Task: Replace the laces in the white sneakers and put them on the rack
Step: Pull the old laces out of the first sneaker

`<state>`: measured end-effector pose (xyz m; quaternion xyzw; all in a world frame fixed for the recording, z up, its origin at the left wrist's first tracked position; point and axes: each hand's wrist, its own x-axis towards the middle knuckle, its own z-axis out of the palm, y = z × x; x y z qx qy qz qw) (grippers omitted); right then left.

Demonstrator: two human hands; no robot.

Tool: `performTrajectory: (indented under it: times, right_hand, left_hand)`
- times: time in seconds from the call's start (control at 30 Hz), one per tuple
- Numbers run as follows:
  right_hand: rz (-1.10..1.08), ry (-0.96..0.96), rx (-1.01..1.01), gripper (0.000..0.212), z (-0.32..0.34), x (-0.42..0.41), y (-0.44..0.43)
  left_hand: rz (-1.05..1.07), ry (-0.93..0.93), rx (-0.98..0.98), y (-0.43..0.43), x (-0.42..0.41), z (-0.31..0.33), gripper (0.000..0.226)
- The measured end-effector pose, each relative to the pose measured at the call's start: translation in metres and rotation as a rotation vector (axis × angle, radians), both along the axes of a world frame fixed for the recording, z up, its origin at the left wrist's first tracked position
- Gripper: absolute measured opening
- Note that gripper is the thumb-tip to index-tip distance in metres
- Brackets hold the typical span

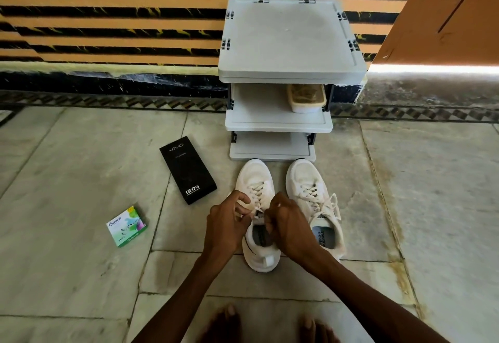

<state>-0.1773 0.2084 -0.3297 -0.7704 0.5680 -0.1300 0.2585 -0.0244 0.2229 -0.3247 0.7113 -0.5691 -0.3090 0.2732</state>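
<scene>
Two white sneakers stand side by side on the floor, toes toward the grey rack (280, 123). Over the left sneaker (255, 180), my left hand (226, 226) pinches a white lace near the top eyelets. My right hand (287, 223) is curled tight at the same shoe's tongue, gripping the other lace end. Both hands cover the upper laces and part of the opening. The right sneaker (310, 180) is laced, its loose white lace ends (330, 207) lying over its side.
The grey three-tier rack stands against the striped wall, with a beige container (306, 98) on its middle shelf. A black phone box (187, 169) and a small green-and-white box (127, 226) lie on the tiled floor to the left. My bare toes (229, 318) show at the bottom edge.
</scene>
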Motion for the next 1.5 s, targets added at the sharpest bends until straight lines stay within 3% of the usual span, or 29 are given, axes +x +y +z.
performTrajectory:
  times: [0.13, 0.27, 0.47, 0.7, 0.77, 0.83, 0.9, 0.93, 1.0, 1.07, 1.13, 1.33, 1.5]
  right_hand:
    - [-0.066, -0.032, 0.035, 0.023, 0.015, -0.001, 0.000]
    - [0.040, 0.156, -0.071, 0.020, 0.018, 0.006, 0.004]
    - [0.016, 0.144, -0.155, 0.007, 0.003, 0.013, 0.005]
    - [0.041, 0.171, -0.084, 0.023, 0.008, 0.010, -0.001]
    - [0.008, 0.048, 0.040, 0.015, 0.017, 0.002, -0.005]
    - [-0.067, -0.287, 0.342, 0.006, 0.036, -0.014, -0.012]
    - [-0.142, -0.555, 0.616, 0.022, 0.048, -0.032, -0.016]
    - [-0.166, -0.574, 0.663, 0.023, 0.050, -0.039, -0.017]
    - [-0.158, -0.428, 0.636, 0.013, 0.049, -0.045, -0.019]
    - [-0.115, -0.215, 0.471, 0.010, 0.044, -0.042, -0.022]
    - [-0.056, -0.117, 0.330, 0.009, 0.041, -0.032, -0.024]
    - [0.104, 0.253, 0.048, 0.021, 0.031, 0.008, -0.014]
    - [0.131, 0.295, -0.037, 0.023, 0.021, 0.014, -0.007]
  left_hand:
    - [-0.006, -0.011, 0.025, -0.002, 0.000, 0.003, 0.024]
    - [-0.018, 0.012, 0.033, -0.001, 0.001, 0.003, 0.022]
    - [-0.021, 0.019, 0.028, 0.000, 0.004, 0.000, 0.018]
    - [0.011, 0.056, 0.008, 0.002, 0.001, 0.000, 0.020]
    - [0.040, 0.048, -0.014, 0.004, 0.000, -0.003, 0.019]
    - [0.055, 0.045, -0.027, 0.007, -0.001, -0.004, 0.019]
    - [0.049, 0.047, -0.030, 0.008, -0.002, -0.004, 0.018]
    - [0.041, 0.043, -0.028, 0.008, -0.004, -0.003, 0.017]
    - [0.027, 0.013, -0.023, 0.008, -0.007, -0.003, 0.016]
    - [0.028, -0.014, -0.014, 0.008, -0.008, -0.003, 0.016]
    - [0.033, -0.024, 0.003, 0.008, -0.008, -0.003, 0.016]
    - [0.008, 0.009, 0.050, 0.005, -0.006, 0.003, 0.016]
    - [0.006, 0.012, 0.057, 0.005, -0.004, 0.003, 0.014]
